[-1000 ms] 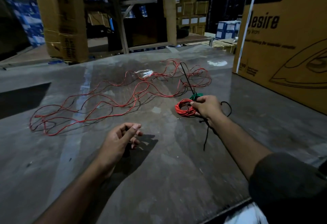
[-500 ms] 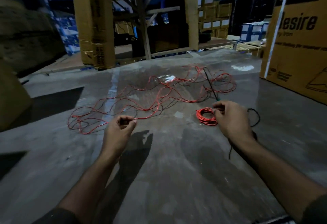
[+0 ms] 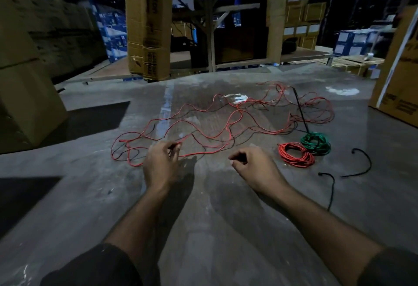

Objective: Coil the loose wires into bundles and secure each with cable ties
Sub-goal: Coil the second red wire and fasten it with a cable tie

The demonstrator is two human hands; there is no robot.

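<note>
**Loose red wire spread ahead of the hands, two coils at the right**

The loose red wire [image 3: 226, 125] lies on the grey table [image 3: 203, 229] as a wide tangle. Its long axis runs from just ahead of the left hand, on the near left, to the far right, well beyond the right hand. A thinner dark wire [image 3: 246, 142] runs together with it through the same loops. One near strand passes just under the fingertips of the left hand.

To the right of the right hand lies a red coil [image 3: 296, 155], flat on the table. The green coil [image 3: 316, 143] lies just behind it and touches it; a black cable tie [image 3: 301, 114] stands out from the green coil and points away from the person. Further right, two loose black cable ties [image 3: 362, 163] lie on the table, each curved like a hook, well apart from both hands.

The left hand [image 3: 161, 164] is stretched forward, palm down, the back of the hand up. Its fingers are bent at the near red strand, but I cannot tell if they really pinch it. The right hand [image 3: 253, 168] is also palm down, between the left hand and the red coil. Its fingers are loosely curled and it holds nothing. Both forearms come from dark sleeves [image 3: 97, 267] at the bottom.

A large cardboard box [image 3: 398, 77] stands far to the right, beyond the coils.
</note>
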